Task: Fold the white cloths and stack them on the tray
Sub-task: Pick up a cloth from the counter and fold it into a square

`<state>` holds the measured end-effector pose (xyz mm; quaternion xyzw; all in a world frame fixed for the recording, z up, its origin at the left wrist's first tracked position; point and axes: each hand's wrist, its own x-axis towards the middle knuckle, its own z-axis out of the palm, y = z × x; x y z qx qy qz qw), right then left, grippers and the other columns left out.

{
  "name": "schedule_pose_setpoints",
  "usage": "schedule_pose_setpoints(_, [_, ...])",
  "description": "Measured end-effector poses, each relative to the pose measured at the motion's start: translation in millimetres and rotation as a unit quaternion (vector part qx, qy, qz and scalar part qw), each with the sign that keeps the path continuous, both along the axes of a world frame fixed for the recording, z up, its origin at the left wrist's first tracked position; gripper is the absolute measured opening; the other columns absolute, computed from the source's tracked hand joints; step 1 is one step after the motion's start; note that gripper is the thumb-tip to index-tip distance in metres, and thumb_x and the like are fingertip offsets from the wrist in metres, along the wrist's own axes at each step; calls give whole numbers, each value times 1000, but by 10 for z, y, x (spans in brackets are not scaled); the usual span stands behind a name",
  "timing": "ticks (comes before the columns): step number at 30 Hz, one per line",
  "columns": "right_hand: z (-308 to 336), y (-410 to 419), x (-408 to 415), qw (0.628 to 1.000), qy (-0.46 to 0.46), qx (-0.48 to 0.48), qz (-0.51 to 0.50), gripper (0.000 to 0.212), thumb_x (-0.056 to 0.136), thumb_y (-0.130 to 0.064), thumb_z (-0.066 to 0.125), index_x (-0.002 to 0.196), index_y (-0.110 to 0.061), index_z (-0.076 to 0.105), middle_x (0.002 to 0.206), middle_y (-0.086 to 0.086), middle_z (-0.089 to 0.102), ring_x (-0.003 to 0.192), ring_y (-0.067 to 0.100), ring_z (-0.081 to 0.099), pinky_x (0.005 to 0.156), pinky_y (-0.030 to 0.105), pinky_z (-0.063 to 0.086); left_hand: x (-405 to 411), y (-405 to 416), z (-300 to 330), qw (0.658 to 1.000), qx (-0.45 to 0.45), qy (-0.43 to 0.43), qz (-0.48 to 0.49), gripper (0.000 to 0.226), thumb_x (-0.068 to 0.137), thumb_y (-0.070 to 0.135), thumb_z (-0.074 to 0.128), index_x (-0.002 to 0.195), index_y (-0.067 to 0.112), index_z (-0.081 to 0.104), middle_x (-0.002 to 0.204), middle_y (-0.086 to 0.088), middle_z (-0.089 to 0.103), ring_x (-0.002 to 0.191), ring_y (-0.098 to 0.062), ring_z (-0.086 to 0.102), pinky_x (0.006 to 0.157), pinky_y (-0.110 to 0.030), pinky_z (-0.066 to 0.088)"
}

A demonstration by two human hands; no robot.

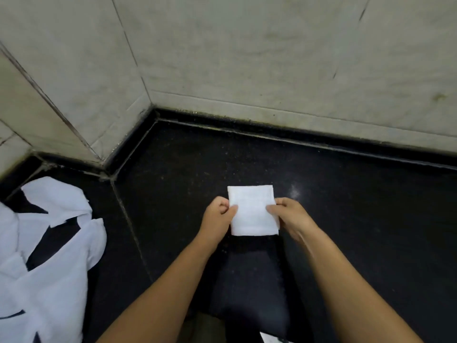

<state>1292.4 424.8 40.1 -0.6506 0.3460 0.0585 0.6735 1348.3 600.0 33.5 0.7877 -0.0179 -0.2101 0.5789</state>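
Head view.

Folded white cloth (253,210): one, small rectangle, near centre of frame, over the black floor (358,206); whether resting on the floor or lifted off it, cannot tell.

Loose white cloths (49,256): one heap at lower left, rumpled and overlapping, black floor showing through gaps; number of pieces in the heap not countable. Well apart from the folded cloth.

Hands: two, bare forearms reaching in from bottom edge.
- Left hand (218,214): fingers curled tight, pinching the left edge of the folded cloth between thumb and fingers.
- Right hand (288,212): fingers curled, thumb on top, pinching the right edge of the same cloth; slightly blurred.

Hands apart from each other, separated by the cloth's width.

Tiled wall (247,58): pale, meeting the floor in a corner behind the cloth.

Tray: none identifiable.
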Motion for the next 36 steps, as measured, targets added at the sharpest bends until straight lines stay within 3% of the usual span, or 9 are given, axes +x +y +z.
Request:
schedule_pose_setpoints(4, [178, 57, -574, 994, -56, 81, -48, 14, 88, 2, 57, 98, 0, 66, 77, 7, 74, 65, 17, 71, 52, 24, 54, -363, 55, 134, 998, -41, 16, -41, 13, 91, 12, 57, 81, 10, 50, 79, -14, 58, 73, -21, 53, 63, -34, 41])
schedule_pose_setpoints(7, [228, 103, -1066, 986, -83, 100, -103, 16, 88, 5, 55, 97, -2, 66, 74, 4, 75, 63, 15, 71, 51, 23, 53, -690, 9, 223, 995, -38, -6, -89, 14, 92, 12, 57, 79, 13, 50, 78, -11, 57, 71, -18, 52, 60, -27, 40])
schedule_pose_setpoints(13, [286, 24, -2011, 967, -42, 139, -209, 7, 84, 6, 61, 91, 6, 63, 72, 11, 71, 58, 20, 69, 49, 27, 54, -1343, -308, 440, 981, -20, -52, -185, 11, 90, 12, 58, 81, 10, 52, 78, -7, 56, 72, -17, 50, 65, -31, 39])
schedule_pose_setpoints(19, [524, -306, -2839, 952, -89, 87, -280, 8, 89, -1, 57, 93, -7, 62, 85, 8, 69, 71, 19, 65, 53, 26, 52, -1944, -860, 603, 963, -34, -68, -258, 12, 91, 13, 57, 83, 6, 52, 77, -7, 53, 69, -17, 49, 62, -31, 39])
schedule_pose_setpoints(25, [653, -992, -4177, 913, -119, 51, -387, 10, 90, -3, 56, 94, -9, 63, 91, 8, 68, 75, 19, 65, 56, 27, 52, -3063, -1888, 675, 932, -73, -38, -354, 12, 93, 9, 55, 83, 6, 50, 69, -4, 52, 58, -12, 48, 45, -18, 38])
schedule_pose_setpoints(31, [751, -1943, -5915, 879, -125, 5, -460, 14, 90, -4, 56, 101, -7, 64, 87, 7, 69, 69, 16, 65, 56, 24, 50, -4642, -3155, 620, 896, -103, 19, -431, 14, 92, 10, 57, 79, 10, 51, 70, -9, 53, 64, -21, 49, 51, -28, 40])
schedule_pose_setpoints(34, [878, -2392, -6662, 861, -127, -32, -492, 11, 89, -3, 57, 90, -10, 65, 79, 5, 68, 55, 9, 64, 49, 19, 49, -5360, -3719, 658, 877, -111, 39, -466, 15, 92, 12, 57, 79, 10, 51, 69, -8, 52, 70, -24, 50, 59, -34, 42])
schedule_pose_setpoints(36, [946, -2665, -7024, 851, -126, -44, -508, 10, 89, -3, 58, 89, -11, 64, 80, 5, 68, 58, 12, 64, 52, 21, 50, -5712, -4044, 724, 868, -120, 50, -479, 16, 92, 14, 58, 77, 12, 51, 68, -6, 51, 72, -23, 50, 61, -35, 43])
